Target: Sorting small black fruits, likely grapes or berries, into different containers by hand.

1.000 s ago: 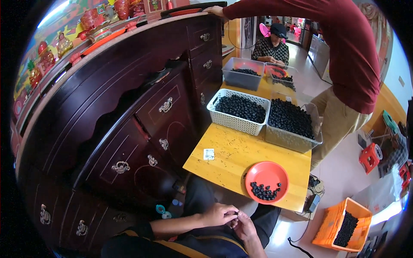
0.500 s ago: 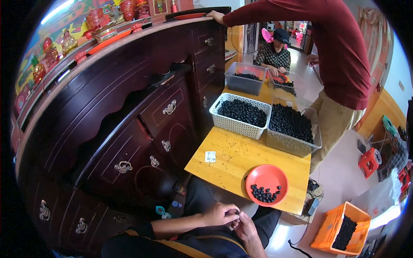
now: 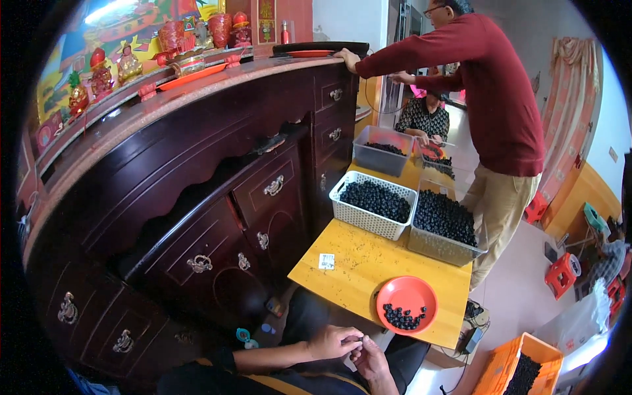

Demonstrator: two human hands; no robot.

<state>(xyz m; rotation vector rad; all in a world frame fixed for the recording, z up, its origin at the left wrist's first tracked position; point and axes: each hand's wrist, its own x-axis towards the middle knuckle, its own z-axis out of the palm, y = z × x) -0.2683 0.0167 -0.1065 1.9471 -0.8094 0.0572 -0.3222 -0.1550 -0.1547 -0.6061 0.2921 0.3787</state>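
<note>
Over my lap, my left hand (image 3: 334,343) and my right hand (image 3: 372,360) meet with their fingertips pinched together. What they hold, if anything, is too small and hidden to make out. Just beyond them, on the near edge of the yellow table (image 3: 349,263), a round red plastic plate (image 3: 409,289) carries small black round pieces (image 3: 403,317), gathered along its near side. Farther back stand a white perforated basket (image 3: 368,222) and a clear plastic bin (image 3: 438,250), both filled with similar black pieces.
More clear bins (image 3: 380,157) stand at the table's far end, where a seated person (image 3: 424,122) works. Someone in a red sweater (image 3: 503,99) stands at the right, one hand on the dark wooden cabinet (image 3: 197,197). An orange crate (image 3: 494,375) sits on the floor.
The view has tilted up, so the scene sits lower. A dark piece seen between my fingertips no longer shows. The standing person has straightened and raised the other arm.
</note>
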